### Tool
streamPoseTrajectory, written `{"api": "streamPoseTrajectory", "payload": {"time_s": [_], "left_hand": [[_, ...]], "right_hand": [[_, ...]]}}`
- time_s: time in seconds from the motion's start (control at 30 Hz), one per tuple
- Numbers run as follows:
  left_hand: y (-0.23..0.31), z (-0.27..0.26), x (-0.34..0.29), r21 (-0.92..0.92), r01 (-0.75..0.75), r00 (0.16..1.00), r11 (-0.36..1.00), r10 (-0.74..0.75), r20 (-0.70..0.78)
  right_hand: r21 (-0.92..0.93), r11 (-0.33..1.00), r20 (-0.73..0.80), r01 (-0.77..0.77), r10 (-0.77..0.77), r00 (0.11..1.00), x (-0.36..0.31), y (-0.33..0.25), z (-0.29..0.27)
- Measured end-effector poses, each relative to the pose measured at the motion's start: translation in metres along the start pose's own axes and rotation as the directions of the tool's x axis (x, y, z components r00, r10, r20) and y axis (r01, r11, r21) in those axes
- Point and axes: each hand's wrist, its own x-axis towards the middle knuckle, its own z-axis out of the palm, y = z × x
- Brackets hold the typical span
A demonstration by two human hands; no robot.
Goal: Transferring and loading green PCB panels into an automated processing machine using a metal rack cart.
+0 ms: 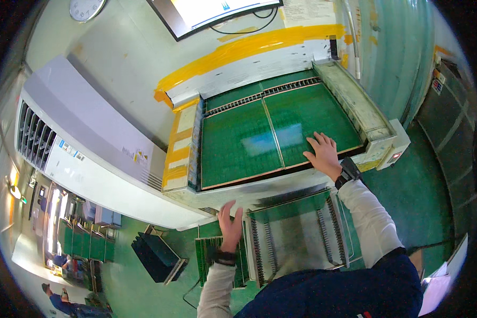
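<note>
Far left, a black rack [158, 256] stands on the green floor [127, 286]. Next, the left hand [230, 223] rests on the left edge of the metal tray [297, 238], fingers spread, pinching nothing. Above lies the left green panel [238, 144] on the conveyor [179, 148]. Right of it, the right green panel [302, 119] sits at the conveyor's front right corner, and the right hand [323, 153] presses flat on that panel's near edge, fingers splayed.

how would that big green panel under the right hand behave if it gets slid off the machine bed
The green panel looks thin, wide and flat, so it probably flexes if lifted by one edge. Its glossy face suggests the right hand could slip; it likely slides easily.
</note>
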Motion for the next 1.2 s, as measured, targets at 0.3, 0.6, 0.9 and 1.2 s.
{"api": "streamPoseTrajectory", "payload": {"time_s": [0.3,0.6,0.9,1.2], "left_hand": [[0.036,0.040,0.091,0.485,-0.209,0.962,0.849,0.091,0.256],[0.030,0.050,0.104,0.562,-0.188,0.957,0.806,0.022,0.288],[0.026,0.053,0.110,0.565,-0.198,0.960,0.801,0.042,0.277],[0.025,0.056,0.121,0.560,-0.185,0.957,0.807,0.017,0.291]], "right_hand": [[-0.016,0.999,0.049,-0.043,0.043,0.998,0.007,0.000,0.008],[-0.015,1.000,0.022,-0.021,0.021,1.000,0.018,0.009,0.011],[-0.030,1.000,0.033,-0.010,0.011,0.999,0.026,0.012,0.017],[-0.025,1.000,0.041,-0.016,0.017,0.999,0.037,0.013,0.019]]}}
